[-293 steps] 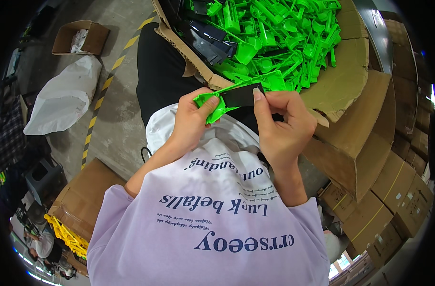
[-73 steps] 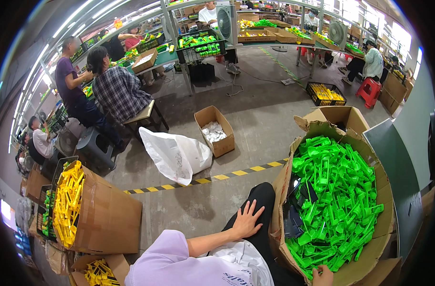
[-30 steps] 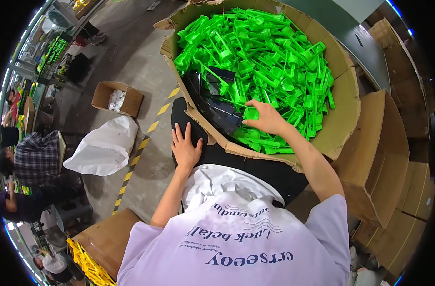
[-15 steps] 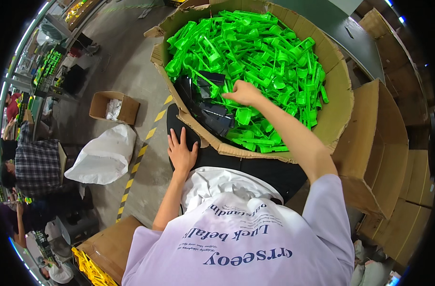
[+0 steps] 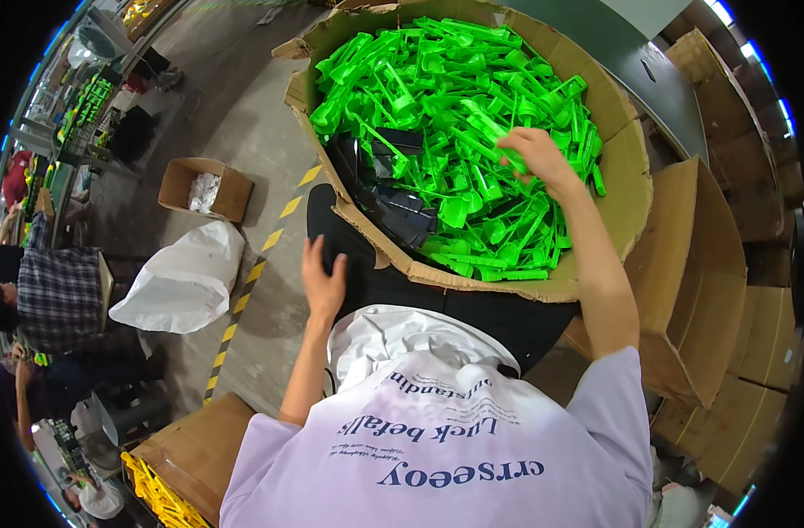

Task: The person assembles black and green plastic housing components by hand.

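Since half a second ago we see the right hand (image 5: 536, 154) has travelled further across the big cardboard box (image 5: 626, 189), from the middle of the pile toward its far right side. It now lies on top of the heap of bright green plastic parts (image 5: 437, 114), fingers curled down among the pieces and closing on one of them, though we cannot tell whether the grip is fully shut. The left hand (image 5: 323, 280) has hardly shifted: it rests flat, fingers spread and holding nothing, on the black-trousered knee just beside the box's torn near-left wall.

Inside the box, a black plastic liner (image 5: 393, 189) shows through along the near-left side, where the green parts thin out. The parts fill the rest of the box almost to the rim.

To the left, on the concrete floor, we see a white bag (image 5: 183, 280) near a yellow-and-black floor stripe (image 5: 265, 255), and beyond it a small open carton (image 5: 206, 187). A carton of yellow parts (image 5: 160, 493) sits at the lower left. Flattened and stacked cardboard boxes (image 5: 727, 290) stand to the right. Another person in a checked shirt (image 5: 63, 295) sits at the far left.
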`<state>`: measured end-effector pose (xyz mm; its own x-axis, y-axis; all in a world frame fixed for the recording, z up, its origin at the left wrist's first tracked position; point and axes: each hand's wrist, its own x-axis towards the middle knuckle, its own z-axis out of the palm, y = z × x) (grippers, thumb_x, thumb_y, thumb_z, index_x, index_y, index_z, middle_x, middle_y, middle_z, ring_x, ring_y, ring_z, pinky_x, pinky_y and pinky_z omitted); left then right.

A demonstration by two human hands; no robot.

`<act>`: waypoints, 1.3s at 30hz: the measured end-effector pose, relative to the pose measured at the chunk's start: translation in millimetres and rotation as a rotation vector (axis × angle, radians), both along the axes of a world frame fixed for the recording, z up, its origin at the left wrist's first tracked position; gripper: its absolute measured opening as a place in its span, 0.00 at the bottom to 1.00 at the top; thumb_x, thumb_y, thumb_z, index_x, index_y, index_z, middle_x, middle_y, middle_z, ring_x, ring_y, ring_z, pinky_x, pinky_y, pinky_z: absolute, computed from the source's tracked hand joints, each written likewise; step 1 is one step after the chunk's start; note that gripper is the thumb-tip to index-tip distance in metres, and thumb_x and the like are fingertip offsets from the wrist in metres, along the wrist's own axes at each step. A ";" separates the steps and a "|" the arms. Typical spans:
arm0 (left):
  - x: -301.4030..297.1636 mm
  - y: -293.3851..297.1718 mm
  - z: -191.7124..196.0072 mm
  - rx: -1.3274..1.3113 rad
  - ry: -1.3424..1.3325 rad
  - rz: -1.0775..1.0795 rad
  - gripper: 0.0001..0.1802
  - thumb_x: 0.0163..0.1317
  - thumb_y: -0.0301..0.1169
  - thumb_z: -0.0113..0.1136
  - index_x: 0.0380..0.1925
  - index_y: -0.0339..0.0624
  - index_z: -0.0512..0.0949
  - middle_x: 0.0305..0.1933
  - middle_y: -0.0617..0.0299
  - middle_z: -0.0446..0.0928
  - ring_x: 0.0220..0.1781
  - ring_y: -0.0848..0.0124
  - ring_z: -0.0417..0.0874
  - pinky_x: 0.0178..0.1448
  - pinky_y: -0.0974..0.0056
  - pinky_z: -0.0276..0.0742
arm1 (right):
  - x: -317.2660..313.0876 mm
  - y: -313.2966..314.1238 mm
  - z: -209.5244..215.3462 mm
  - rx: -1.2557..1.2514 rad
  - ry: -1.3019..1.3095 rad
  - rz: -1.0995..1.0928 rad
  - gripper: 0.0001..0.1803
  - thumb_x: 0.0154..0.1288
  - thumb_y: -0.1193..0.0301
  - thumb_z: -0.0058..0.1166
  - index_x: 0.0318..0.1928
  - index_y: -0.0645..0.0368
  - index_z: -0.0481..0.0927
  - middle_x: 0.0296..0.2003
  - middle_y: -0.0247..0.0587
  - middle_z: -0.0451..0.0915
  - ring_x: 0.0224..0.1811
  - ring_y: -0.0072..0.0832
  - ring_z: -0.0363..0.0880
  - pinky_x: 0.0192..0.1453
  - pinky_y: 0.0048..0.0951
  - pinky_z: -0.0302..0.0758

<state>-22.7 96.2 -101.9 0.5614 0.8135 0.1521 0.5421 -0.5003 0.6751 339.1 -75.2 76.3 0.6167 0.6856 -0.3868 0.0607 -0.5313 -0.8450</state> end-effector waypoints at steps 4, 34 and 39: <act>-8.2 -8.9 101.6 -0.149 -0.356 0.098 0.28 0.55 0.29 0.63 0.57 0.38 0.70 0.61 0.44 0.69 0.60 0.58 0.73 0.57 0.59 0.71 | -46.1 -35.8 65.4 -0.006 0.215 0.375 0.12 0.59 0.63 0.54 0.34 0.60 0.76 0.23 0.34 0.79 0.20 0.17 0.74 0.18 0.18 0.66; -5.5 -83.4 114.5 -0.835 -0.275 -0.607 0.01 0.52 0.18 0.59 0.25 0.31 0.78 0.18 0.58 0.75 0.19 0.75 0.71 0.26 0.69 0.64 | -122.5 85.1 -77.5 -0.210 -0.644 0.577 0.18 0.53 0.56 0.63 0.32 0.58 0.79 0.29 0.46 0.80 0.37 0.42 0.80 0.40 0.41 0.75; -7.5 -86.6 108.3 -1.050 -0.341 -0.469 0.00 0.54 0.18 0.59 0.26 0.32 0.78 0.18 0.60 0.75 0.22 0.78 0.72 0.27 0.70 0.66 | -109.3 83.5 -86.7 -0.090 -0.405 0.435 0.13 0.56 0.62 0.62 0.27 0.59 0.78 0.27 0.42 0.80 0.32 0.35 0.80 0.35 0.36 0.75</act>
<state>-30.2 9.6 6.4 0.8962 0.3561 -0.2647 0.1682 0.2795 0.9453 229.8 8.3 -10.4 0.3976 0.8835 -0.2477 0.5965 -0.4540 -0.6619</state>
